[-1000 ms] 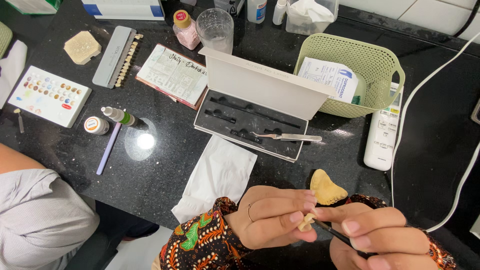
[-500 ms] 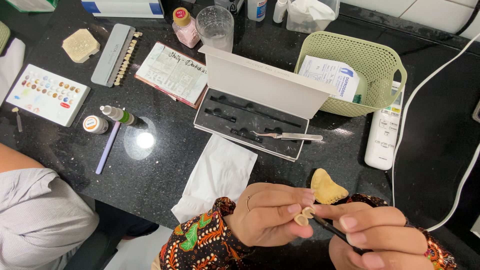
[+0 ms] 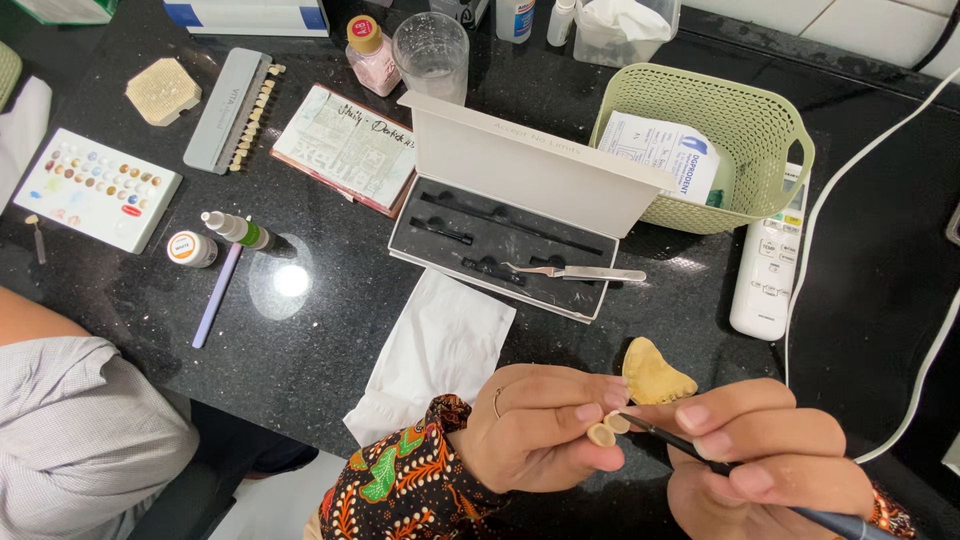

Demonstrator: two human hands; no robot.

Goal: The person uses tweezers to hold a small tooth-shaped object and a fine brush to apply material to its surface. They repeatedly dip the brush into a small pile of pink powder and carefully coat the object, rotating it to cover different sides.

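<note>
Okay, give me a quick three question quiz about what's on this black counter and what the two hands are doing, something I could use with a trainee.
1. True or false: the left hand pinches a small tooth-shaped piece between its fingertips.
2. What does the right hand hold against that piece? A) tweezers B) a thin dark brush C) a purple pen
3. Fill in: the metal tweezers lie inside the open white ____.

Key
1. True.
2. B: the brush has its tip at the piece; the purple pen lies on the counter, far left.
3. Case, with its lid propped up beside the green basket.
</note>
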